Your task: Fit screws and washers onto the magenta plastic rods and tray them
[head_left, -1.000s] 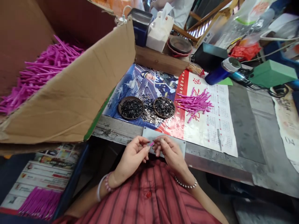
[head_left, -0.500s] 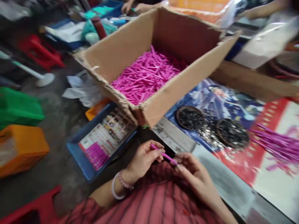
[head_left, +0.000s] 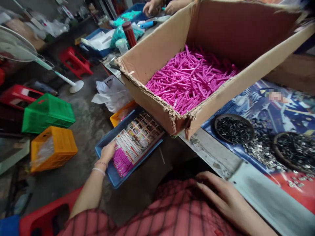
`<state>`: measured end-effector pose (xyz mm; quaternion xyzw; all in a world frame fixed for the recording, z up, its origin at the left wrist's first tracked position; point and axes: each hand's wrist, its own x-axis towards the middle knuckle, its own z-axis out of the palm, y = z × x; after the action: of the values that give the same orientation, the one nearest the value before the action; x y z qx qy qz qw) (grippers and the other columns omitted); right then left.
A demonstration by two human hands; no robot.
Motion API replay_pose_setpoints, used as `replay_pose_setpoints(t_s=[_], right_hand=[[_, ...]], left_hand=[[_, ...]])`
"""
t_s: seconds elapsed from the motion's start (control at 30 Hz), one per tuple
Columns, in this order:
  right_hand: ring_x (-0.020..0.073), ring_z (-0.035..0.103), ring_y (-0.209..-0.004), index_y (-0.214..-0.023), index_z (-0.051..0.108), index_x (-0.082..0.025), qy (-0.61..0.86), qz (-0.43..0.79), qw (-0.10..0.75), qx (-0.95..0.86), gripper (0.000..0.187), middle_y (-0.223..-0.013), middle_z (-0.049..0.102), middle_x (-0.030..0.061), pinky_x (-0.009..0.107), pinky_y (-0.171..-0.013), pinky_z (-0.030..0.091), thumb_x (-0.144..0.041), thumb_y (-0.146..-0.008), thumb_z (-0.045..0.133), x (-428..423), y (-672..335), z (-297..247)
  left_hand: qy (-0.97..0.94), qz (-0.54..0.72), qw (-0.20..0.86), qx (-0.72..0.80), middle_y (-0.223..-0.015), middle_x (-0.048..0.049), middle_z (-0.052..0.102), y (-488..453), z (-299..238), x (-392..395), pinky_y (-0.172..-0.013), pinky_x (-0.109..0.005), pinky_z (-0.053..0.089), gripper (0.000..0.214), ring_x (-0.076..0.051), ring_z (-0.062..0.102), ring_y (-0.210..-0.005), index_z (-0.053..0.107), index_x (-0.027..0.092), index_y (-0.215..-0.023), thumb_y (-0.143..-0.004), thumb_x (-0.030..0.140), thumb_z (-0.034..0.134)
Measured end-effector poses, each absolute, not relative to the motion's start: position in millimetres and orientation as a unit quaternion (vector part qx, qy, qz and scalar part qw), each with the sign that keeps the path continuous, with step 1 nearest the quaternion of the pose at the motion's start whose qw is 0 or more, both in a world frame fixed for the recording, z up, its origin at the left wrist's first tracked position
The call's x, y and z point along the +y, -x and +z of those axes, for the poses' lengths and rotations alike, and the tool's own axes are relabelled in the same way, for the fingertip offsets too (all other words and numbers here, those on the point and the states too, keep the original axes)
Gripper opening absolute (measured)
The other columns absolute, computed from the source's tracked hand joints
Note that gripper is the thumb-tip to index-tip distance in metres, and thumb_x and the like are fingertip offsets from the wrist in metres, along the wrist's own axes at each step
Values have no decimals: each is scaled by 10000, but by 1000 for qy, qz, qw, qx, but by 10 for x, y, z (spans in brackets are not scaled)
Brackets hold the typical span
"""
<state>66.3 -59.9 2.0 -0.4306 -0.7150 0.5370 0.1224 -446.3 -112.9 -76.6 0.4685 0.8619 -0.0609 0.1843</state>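
Note:
My left hand [head_left: 109, 152] reaches down into a blue tray [head_left: 113, 182], at the end of a row of slim pink pieces [head_left: 122, 163]. Its fingers look closed together; whether a pink piece is between them I cannot make out. The row lies on a printed sheet [head_left: 137, 136] inside the tray. My right hand [head_left: 221, 190] rests in front of my striped shirt, beside the table edge, with its fingers loosely stretched and nothing visible in them. Above the tray, a large cardboard box [head_left: 236, 95] holds a heap of the same pink pieces [head_left: 187, 82].
Two round dishes, one with dark slim parts [head_left: 233, 128] and one with mixed parts [head_left: 295, 149], stand among scattered small metal pieces [head_left: 261, 147] on the table. Green [head_left: 49, 113] and orange crates [head_left: 55, 147], red stools [head_left: 76, 62] and a fan [head_left: 17, 44] stand left. Another person's hands [head_left: 159, 7] are behind.
The pink piece that both hands held before me is no longer seen between them. My left hand has moved left and down to the tray; my right hand stayed near my lap. The view shifted left.

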Motion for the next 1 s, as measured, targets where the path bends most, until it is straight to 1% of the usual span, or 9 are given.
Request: replay_pose_setpoints(t_s=[0.17, 0.33, 0.43, 0.6, 0.73, 0.9, 1.0], right_hand=[[228, 737, -842, -1022, 682, -258, 430, 536, 92, -721, 297, -946, 758, 58, 318, -760, 598, -474, -1027, 478, -629, -657, -30], [222, 733, -818, -1014, 670, -262, 412, 549, 80, -723, 283, -928, 753, 48, 315, -754, 592, -455, -1037, 464, -578, -647, -2], [218, 732, -826, -1027, 664, -259, 400, 556, 76, -725, 270, -935, 749, 45, 306, -741, 585, -440, -1040, 463, -572, -645, -4], [212, 731, -884, -1060, 666, -260, 392, 570, 69, -719, 264, -986, 747, 46, 301, -784, 580, -428, -1049, 463, -594, -674, -38], [211, 735, -856, -1038, 670, -254, 393, 569, 73, -719, 259, -960, 751, 45, 304, -765, 584, -422, -1044, 472, -573, -691, -41], [218, 738, -812, -1009, 679, -248, 397, 562, 84, -721, 250, -923, 756, 51, 314, -725, 590, -401, -1026, 482, -520, -718, -102], [219, 733, -779, -977, 671, -241, 400, 552, 80, -728, 243, -884, 752, 56, 314, -695, 582, -380, -1021, 477, -504, -751, -153]], left_hand=[[-461, -126, 202, 855, -1279, -105, 646, 4677, -1003, -1202, -914, -459, 584, 338, -248, 667, -1088, 620, 172, -1271, -981, 344, 645], [-457, -126, 210, 855, -1289, -106, 643, 4742, -1107, -1247, -927, -466, 579, 335, -252, 662, -1100, 623, 172, -1270, -984, 347, 640], [-455, -104, 216, 858, -1285, -105, 645, 4748, -1148, -1250, -924, -464, 580, 332, -250, 663, -1095, 625, 171, -1266, -984, 346, 640], [-444, -47, 229, 865, -1273, -99, 650, 4734, -1162, -1243, -915, -461, 584, 337, -255, 667, -1087, 627, 163, -1261, -981, 351, 644], [-416, -11, 228, 880, -1264, -101, 653, 4693, -1104, -1262, -904, -459, 589, 345, -252, 672, -1076, 622, 158, -1265, -979, 348, 648], [-362, 42, 165, 917, -1210, -90, 673, 4496, -905, -1332, -892, -448, 586, 320, -238, 681, -1034, 641, 151, -1219, -979, 363, 646], [-348, 96, 124, 924, -1055, -72, 715, 4151, -771, -1438, -875, -408, 569, 279, -224, 693, -963, 664, 145, -1125, -1023, 375, 545]])
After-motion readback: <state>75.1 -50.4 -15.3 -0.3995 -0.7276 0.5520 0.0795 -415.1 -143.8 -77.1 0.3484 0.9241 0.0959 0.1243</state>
